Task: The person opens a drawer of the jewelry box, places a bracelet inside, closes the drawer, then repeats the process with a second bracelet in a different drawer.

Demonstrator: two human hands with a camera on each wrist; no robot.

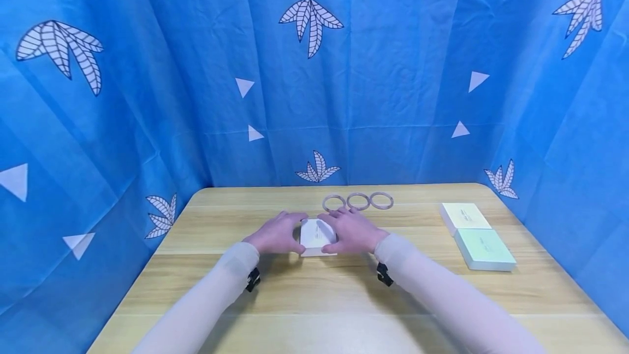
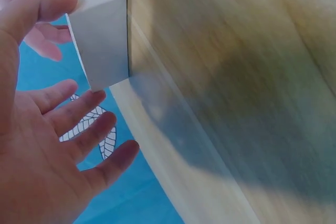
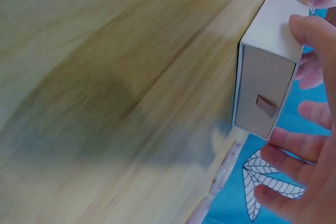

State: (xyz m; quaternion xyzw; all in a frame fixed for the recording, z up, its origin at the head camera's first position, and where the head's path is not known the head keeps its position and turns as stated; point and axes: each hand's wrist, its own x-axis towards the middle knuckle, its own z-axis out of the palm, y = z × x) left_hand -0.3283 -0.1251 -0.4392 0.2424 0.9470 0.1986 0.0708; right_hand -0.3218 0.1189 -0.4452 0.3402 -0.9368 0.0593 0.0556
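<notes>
White box (image 1: 316,234), just the one, sits around the middle of the bench (image 1: 314,294) with two hands on it. Left hand (image 1: 277,234) has it at the left end, right hand (image 1: 356,232) at the right end, and each one pinches it between thumb and fingertips across near and far sides, with the other fingers fanned out loosely. So yeah, both are holding it, palms clear of the ends.

Count so far: three boxes total. One white, one pale yellow (image 1: 466,216), one mint green (image 1: 485,248). Those last two are over on the right part of the bench, corner to edge and seemingly touching, yellow farther back and green closer to the person. All three have some small print on top, too tiny to read.

Then three rings (image 1: 381,208), purplish, lying flat in a row just behind the white box, side by side.

As for containers, the white one is a sleeve with a drawer. From the right wrist you can see the greyish drawer front (image 3: 262,87) pushed in flush, one little pull tab (image 3: 266,106) sticking out of it. Can't tell what's inside any of the three.
</notes>
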